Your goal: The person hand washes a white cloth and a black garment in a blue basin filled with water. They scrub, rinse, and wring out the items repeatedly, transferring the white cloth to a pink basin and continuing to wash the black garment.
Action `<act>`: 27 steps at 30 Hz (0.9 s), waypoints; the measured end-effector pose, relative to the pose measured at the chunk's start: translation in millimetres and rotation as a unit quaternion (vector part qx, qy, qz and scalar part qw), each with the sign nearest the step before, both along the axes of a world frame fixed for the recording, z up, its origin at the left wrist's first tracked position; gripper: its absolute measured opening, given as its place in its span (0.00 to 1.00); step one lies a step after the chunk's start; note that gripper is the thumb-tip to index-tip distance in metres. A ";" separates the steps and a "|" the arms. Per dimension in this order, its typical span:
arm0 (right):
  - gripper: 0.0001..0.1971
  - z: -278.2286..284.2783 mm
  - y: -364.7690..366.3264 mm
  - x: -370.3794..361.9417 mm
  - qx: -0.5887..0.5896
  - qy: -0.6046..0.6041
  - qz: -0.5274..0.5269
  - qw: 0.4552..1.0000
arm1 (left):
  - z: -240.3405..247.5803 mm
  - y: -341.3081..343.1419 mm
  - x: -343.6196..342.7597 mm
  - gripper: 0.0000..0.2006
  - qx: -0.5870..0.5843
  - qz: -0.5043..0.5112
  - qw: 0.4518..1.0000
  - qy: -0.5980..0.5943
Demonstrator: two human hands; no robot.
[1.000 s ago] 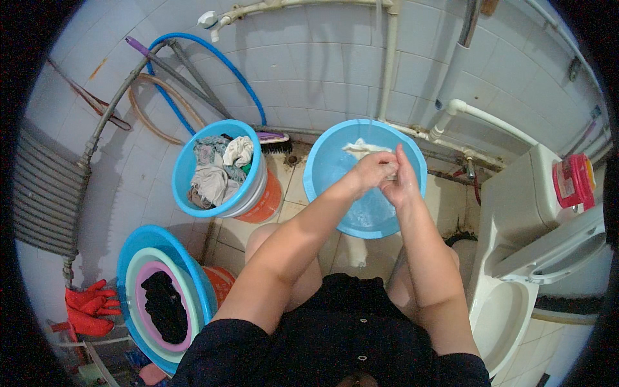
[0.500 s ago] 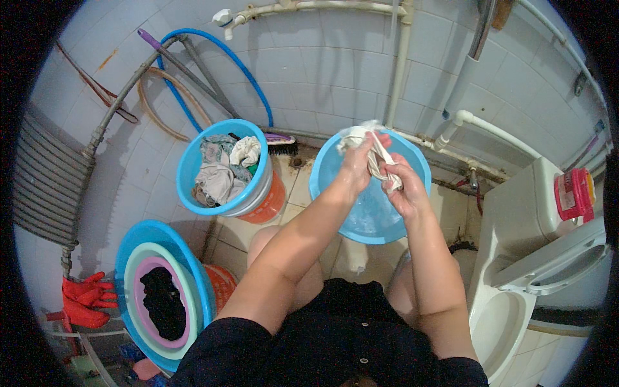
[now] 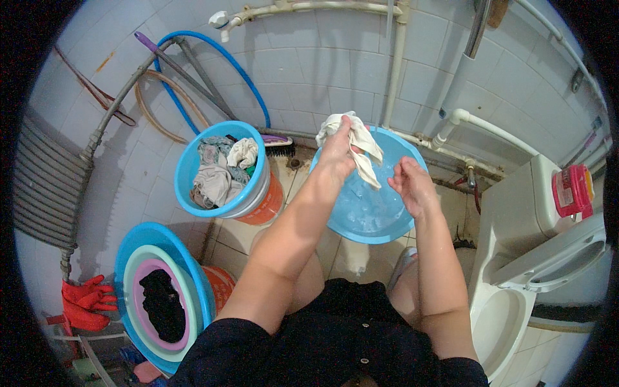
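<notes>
Over the far left part of a light blue basin (image 3: pixel 358 236), my left hand (image 3: pixel 338 151) is closed around a wet white cloth (image 3: pixel 366 143). One end of the cloth bunches above my fingers, and another hangs toward the water. To the right, above the basin's right side, my right hand (image 3: pixel 414 187) is apart from the cloth. Its fingers are loosely curled with nothing visible in them. Shallow water with a little foam lies in the basin.
Left of the basin, a blue tub (image 3: pixel 183 169) of clothes rests on an orange bucket (image 3: pixel 267 203). Nearer, stacked basins (image 3: pixel 126 264) hold black cloth. A toilet (image 3: pixel 509 213) stands at right. Pipes (image 3: pixel 398 71) run along the wall; a brush (image 3: pixel 278 147) lies beneath.
My right hand has let go of the white cloth and moved slightly right and down. My left hand has shifted left with the cloth, which now hangs looser and more spread.
</notes>
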State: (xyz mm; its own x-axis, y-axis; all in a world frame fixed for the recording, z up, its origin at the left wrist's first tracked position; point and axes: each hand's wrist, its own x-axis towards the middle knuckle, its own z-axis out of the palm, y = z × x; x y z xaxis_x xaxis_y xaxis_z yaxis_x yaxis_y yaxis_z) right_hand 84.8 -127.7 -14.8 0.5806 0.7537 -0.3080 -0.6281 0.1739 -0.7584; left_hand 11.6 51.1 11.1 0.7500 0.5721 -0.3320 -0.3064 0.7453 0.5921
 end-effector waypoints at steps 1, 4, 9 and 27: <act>0.08 5.5 4.0 -6.5 -0.011 -0.052 -0.033 0.998 | 0.5 -3.4 -0.8 0.15 0.012 -0.019 1.000 0.000; 0.13 23.5 13.8 -28.7 -0.024 -0.159 -0.066 0.985 | 0.4 -4.9 -3.3 0.16 0.033 -0.051 0.998 0.003; 0.15 19.4 14.3 -27.3 -0.056 -0.203 0.053 0.976 | 0.6 -14.4 -5.5 0.10 0.023 -0.061 0.998 0.004; 0.17 12.5 31.0 -30.3 -0.038 -0.300 -0.200 0.932 | -34.1 -57.1 7.3 0.15 0.058 -0.062 0.993 -0.085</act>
State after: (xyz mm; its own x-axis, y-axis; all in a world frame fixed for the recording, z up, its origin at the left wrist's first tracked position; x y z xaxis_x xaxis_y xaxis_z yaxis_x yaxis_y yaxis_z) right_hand 54.5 -96.7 -2.3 0.8956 0.4286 0.1190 0.0167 0.2349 -0.9719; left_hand 18.9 -6.1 -23.0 0.8569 0.4984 -0.1317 -0.3192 0.7137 0.6235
